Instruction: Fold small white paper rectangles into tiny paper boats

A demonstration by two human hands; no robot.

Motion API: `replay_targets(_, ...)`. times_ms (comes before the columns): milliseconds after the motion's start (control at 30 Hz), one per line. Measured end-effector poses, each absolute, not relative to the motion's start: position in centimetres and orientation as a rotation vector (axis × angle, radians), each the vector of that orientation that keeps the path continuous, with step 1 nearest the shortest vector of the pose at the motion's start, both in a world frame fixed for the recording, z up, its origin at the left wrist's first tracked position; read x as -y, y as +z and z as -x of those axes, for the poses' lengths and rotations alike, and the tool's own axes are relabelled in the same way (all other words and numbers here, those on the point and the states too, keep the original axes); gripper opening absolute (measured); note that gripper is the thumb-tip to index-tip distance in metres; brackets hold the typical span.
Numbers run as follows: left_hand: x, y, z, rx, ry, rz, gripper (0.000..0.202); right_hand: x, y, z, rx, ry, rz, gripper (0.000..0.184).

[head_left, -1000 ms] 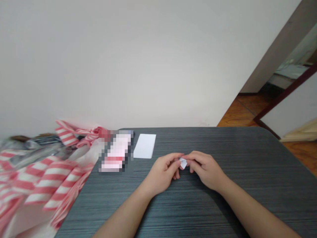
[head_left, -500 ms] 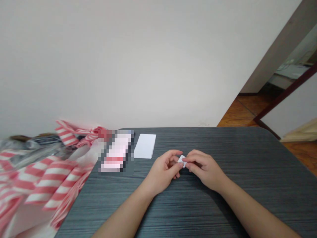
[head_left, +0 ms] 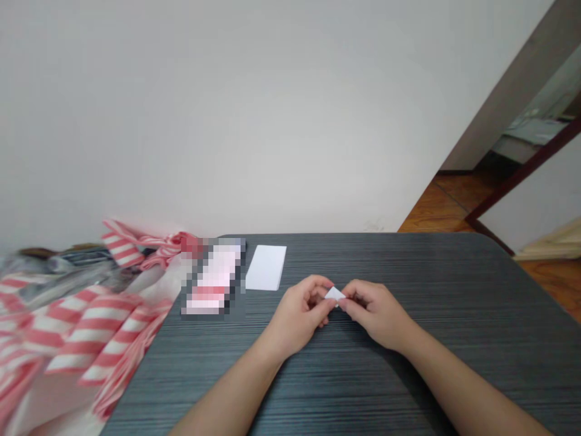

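Note:
A small piece of folded white paper (head_left: 334, 293) is held between my two hands above the dark table (head_left: 408, 260). My left hand (head_left: 303, 316) pinches its left side between thumb and fingers. From the right, my right hand (head_left: 374, 312) grips the other side with thumb and bent forefinger. The paper's upper part shows as a small pointed triangle; its lower edge is partly covered by my thumbs. Left of my hands, a stack of white paper (head_left: 265, 267) lies flat on the table.
A pixelated phone-like object (head_left: 213, 275) lies left of the paper stack. Red-and-white striped cloth (head_left: 91, 327) is heaped beyond the table's left edge. A pale wall (head_left: 290, 121) rises behind the table, and wooden floor (head_left: 436, 209) shows at the right.
My right fingers have shifted lower and uncovered more of the folded paper, which now shows a broader triangular face. My left hand has hardly moved.

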State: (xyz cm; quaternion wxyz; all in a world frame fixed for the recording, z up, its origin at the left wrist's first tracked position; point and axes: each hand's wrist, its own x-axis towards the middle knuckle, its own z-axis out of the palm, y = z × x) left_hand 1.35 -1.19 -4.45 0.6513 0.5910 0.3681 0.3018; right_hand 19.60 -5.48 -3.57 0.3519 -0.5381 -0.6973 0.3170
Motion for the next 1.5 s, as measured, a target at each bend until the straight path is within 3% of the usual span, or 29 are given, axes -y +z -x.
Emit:
replay_targets(167,1.1,-4.2,-1.1,-0.857,0.61,-1.457,0.015,5.5,-3.6,-19.7,1.786,0.829,1.391,0.017)
replay_targets(567,1.2,-3.2,-0.7,-0.875,0.506,-1.702,0.031,5.6,-3.4,-19.5,1.735,0.908,1.391,0.018)
replay_targets(1067,1.4,-3.6,-0.9,-0.845,0.514,-1.74,0.025,5.5,-3.3,-19.8,1.717,0.892,1.378,0.02)
replay_targets(1500,1.3,-3.6,-0.4,-0.841,0.489,-1.845,0.034,5.5,-3.5,-19.7,1.784,0.87,1.367,0.018)
